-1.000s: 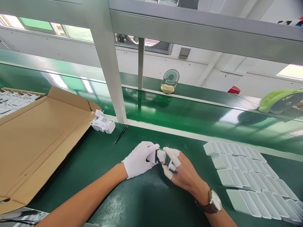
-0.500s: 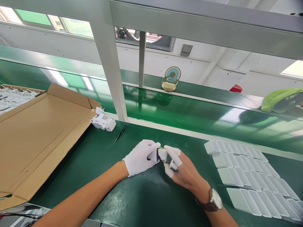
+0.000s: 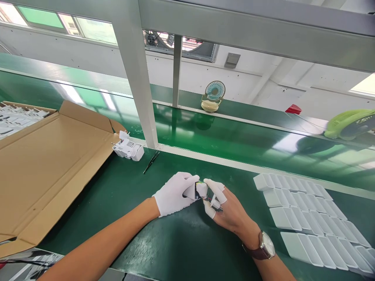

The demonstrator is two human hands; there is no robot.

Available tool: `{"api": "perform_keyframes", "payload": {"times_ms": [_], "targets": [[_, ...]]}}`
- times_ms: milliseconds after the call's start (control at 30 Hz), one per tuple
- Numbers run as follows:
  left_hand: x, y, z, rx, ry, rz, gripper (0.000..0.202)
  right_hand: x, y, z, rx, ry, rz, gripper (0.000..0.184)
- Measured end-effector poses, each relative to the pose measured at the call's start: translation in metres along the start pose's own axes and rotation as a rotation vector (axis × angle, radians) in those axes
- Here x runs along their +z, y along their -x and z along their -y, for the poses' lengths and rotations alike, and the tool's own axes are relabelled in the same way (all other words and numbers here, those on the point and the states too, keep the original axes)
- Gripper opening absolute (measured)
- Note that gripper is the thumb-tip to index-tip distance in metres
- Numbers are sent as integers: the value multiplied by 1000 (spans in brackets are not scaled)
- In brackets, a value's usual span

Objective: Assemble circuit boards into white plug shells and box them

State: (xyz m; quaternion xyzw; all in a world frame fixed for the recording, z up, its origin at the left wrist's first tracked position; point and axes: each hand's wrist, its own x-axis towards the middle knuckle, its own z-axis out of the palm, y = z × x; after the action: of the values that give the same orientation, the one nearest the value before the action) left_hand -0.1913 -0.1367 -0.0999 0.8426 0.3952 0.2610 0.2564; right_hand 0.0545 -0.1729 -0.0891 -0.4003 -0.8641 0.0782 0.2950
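Note:
My left hand (image 3: 175,195), in a white glove, is closed around a white plastic housing (image 3: 190,191). At its open end, facing right, sits a white block with a dark edge and a yellow-green strip (image 3: 201,189). My right hand (image 3: 231,208) wears white finger covers. Its thumb and fingertips pinch around that block from the right. A small white part (image 3: 215,202) with thin dark wires rests within the right fingers; the wires lead toward the block. How the block sits inside the housing is hidden by the fingers.
Black tweezers (image 3: 151,162) lie beyond my left hand, near a cluster of white plastic parts (image 3: 129,147). An opened cardboard box (image 3: 55,164) takes up the left side. Rows of white plastic housings (image 3: 304,218) stand on the right. A metal post (image 3: 137,78) rises behind; a small fan (image 3: 213,95) stands farther back.
The block and the small wired part shift very slightly in my fingers. Both hands stay in nearly the same place, and the camera view moves a little.

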Motion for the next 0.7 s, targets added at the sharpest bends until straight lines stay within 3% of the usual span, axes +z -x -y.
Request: {"api": "perform_keyframes", "payload": {"times_ms": [367,700], "targets": [[-5,-4,-9,6,-12,10,61,-3,0,-1,-20,-14,1,75],[-4,-3,-5,-2,-7,-23,63,-13,-8,6,18,-54,-33,65]]}}
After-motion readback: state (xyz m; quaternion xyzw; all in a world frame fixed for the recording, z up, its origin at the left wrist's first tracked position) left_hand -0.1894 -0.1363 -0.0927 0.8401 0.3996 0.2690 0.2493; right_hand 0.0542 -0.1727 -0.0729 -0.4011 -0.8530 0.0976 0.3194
